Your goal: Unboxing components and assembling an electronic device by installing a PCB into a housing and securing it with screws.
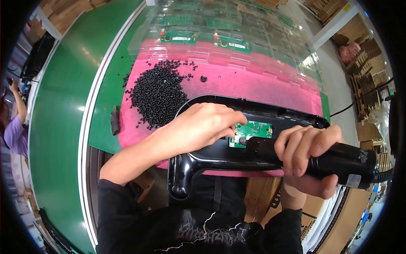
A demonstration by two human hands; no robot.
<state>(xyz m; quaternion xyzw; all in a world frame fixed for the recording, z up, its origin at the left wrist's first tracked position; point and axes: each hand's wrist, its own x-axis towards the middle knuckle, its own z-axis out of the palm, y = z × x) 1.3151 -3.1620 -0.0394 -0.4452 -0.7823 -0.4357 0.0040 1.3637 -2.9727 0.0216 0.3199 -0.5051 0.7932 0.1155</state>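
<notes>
My right hand [311,152] is wrapped round a black electric screwdriver [351,158], its nose pointing left over a green circuit board [260,128]. The board lies inside a long, glossy black plastic housing [198,162], which has a rounded arm at its near left. My left hand [211,120] reaches over the housing, its bent fingertips close together at the board's left edge. What they may pinch there is too small to make out. The screwdriver's tip is near the board's lower left part; whether it touches a screw cannot be seen.
A heap of small black screws [156,91] lies on the pink mat [249,80], left of the housing. Clear plastic trays [203,48] with more circuit boards stand behind. A green conveyor belt [59,127] runs along the left, with a person [17,131] beyond. Cardboard boxes are at right.
</notes>
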